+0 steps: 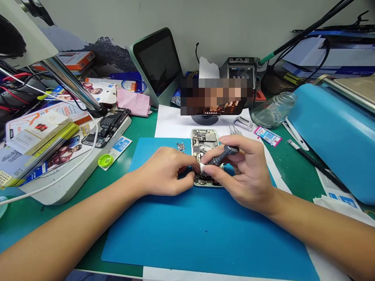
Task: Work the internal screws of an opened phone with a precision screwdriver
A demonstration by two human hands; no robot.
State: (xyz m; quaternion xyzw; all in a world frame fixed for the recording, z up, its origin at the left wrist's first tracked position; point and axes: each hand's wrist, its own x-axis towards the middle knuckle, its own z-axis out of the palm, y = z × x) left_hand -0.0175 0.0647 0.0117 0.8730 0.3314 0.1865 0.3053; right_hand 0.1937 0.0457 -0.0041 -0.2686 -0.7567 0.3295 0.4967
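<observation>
An opened phone (205, 148) lies on the blue mat (187, 230), with its circuit boards bare. My right hand (249, 175) is closed round a dark grey screwdriver (221, 156), which slants down and left over the phone. A small white piece (202, 168) shows between the fingertips of both hands, above the phone's lower half. My left hand (170, 171) is curled at the phone's left edge with thumb and forefinger drawn together; what they grip is partly hidden. A small metal part (181, 146) sits on the mat left of the phone.
Behind the phone, a stand holds a lit, blurred screen (215, 99). A glass jar (274, 111) and blue case (334, 136) are at the right. A white-based stand (64, 179) carries boxes and another opened phone (109, 127) at the left. Nearby is a green cap (105, 160).
</observation>
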